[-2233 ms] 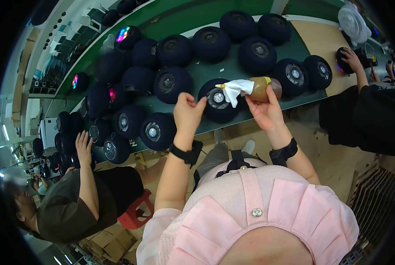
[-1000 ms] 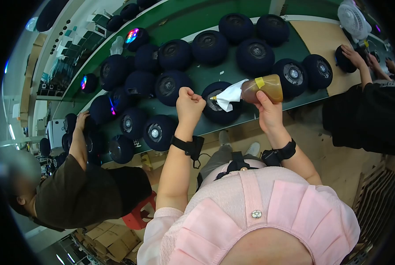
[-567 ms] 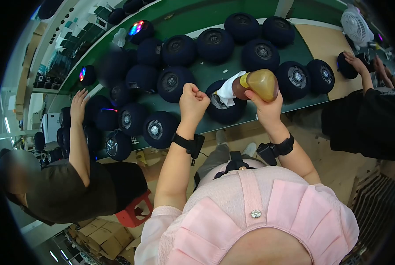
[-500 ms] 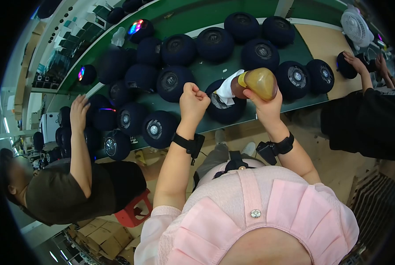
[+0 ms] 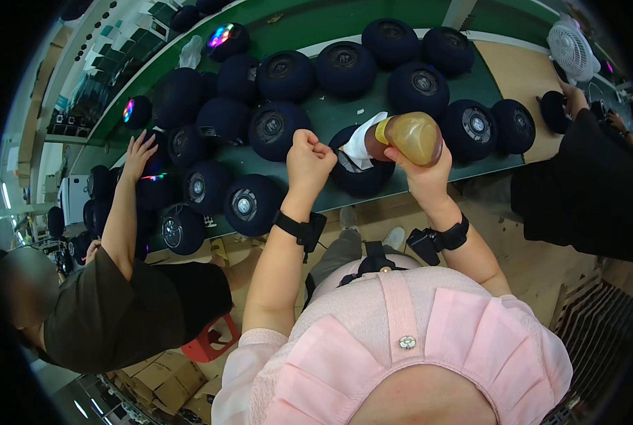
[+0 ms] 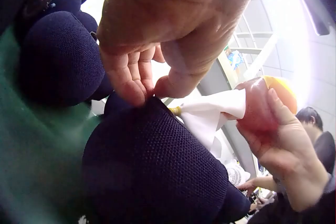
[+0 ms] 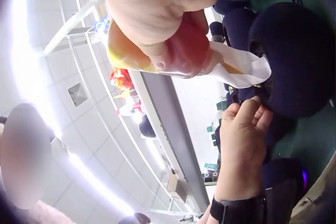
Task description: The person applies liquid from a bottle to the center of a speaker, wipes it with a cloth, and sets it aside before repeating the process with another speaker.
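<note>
A round dark-blue speaker with a mesh fabric cover (image 5: 362, 184) lies at the bench's front edge, its round fitting facing up. My right hand (image 5: 430, 177) grips a squeeze bottle of amber liquid (image 5: 415, 136), tilted with its base up and nozzle end toward the speaker. White cloth (image 5: 360, 145) wraps the bottle's neck. A yellowish nozzle tip (image 6: 176, 110) pokes out of the wrap, close to the fabric's edge in the left wrist view. There my left hand (image 6: 168, 40) pinches that edge between thumb and curled fingers (image 6: 137, 79).
Several similar speakers (image 5: 253, 205) crowd the green bench (image 5: 323, 117) left, behind and right. A cardboard-coloured board (image 5: 504, 71) and a white fan (image 5: 571, 49) are at right. One person (image 5: 118, 312) sits at left by a red stool (image 5: 210, 340); another (image 5: 578, 191) stands right.
The bottle has tipped up, its base now higher and its nozzle end down at the speaker's edge. My left fingers have curled in at that edge. The person at left has moved a hand.
</note>
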Tool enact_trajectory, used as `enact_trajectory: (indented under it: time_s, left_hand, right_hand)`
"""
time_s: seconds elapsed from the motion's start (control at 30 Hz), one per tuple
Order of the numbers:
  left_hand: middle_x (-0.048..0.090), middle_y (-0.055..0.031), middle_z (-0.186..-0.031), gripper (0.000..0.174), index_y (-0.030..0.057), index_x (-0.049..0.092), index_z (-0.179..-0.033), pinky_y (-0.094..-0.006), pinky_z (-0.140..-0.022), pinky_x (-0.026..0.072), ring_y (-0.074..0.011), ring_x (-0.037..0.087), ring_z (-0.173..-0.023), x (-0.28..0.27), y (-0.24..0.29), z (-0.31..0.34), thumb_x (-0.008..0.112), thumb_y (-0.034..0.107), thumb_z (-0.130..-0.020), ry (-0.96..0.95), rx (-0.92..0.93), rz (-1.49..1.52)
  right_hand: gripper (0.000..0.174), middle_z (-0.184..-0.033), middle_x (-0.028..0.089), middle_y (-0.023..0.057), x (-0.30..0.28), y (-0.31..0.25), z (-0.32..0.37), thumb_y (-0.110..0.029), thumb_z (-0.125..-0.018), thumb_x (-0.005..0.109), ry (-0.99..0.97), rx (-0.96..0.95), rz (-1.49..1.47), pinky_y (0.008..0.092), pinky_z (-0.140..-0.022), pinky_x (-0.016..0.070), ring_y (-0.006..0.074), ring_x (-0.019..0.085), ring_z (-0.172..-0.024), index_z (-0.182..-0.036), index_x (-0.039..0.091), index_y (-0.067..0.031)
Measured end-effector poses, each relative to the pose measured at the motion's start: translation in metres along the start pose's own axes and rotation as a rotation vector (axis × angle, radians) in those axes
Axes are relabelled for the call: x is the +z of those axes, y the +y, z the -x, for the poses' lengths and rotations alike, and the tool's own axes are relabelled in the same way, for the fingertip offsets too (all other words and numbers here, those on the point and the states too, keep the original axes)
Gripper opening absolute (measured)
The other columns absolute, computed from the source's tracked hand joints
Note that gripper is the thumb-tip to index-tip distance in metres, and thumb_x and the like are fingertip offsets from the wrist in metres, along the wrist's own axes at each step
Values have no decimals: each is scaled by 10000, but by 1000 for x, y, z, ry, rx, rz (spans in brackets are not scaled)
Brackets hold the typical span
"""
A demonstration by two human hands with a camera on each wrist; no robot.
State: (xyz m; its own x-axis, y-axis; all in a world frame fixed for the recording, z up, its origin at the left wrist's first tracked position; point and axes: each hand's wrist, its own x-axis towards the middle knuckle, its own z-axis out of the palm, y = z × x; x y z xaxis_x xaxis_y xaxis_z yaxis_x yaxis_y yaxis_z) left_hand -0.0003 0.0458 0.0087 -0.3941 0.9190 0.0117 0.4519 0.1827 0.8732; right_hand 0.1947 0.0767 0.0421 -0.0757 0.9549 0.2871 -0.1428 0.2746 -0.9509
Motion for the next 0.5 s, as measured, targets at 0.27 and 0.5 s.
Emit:
enact_trajectory:
  time_s: [0.27,0.5]
  left_hand:
    - [592,-42,-639,269,26,393,-842,-180,-544,437,-57,551,-548,-1,2,0,590,-38,-670,-5,-16,7]
    - [591,-42,-641,280,24,387,-847,-176,-546,431,-48,533,-544,0,1,0,589,-41,-664,-9,-7,41]
  right_hand:
    - [482,-964,627,65,-3,0,11,-81,-632,818,-1,-12,53,274,-788,472,133,594,-879,-1028,557,4]
    - [512,-1003,610,70,-11,13,16,-67,-656,800,54,58,-47,281,-822,464,147,585,-915,-1077,520,9]
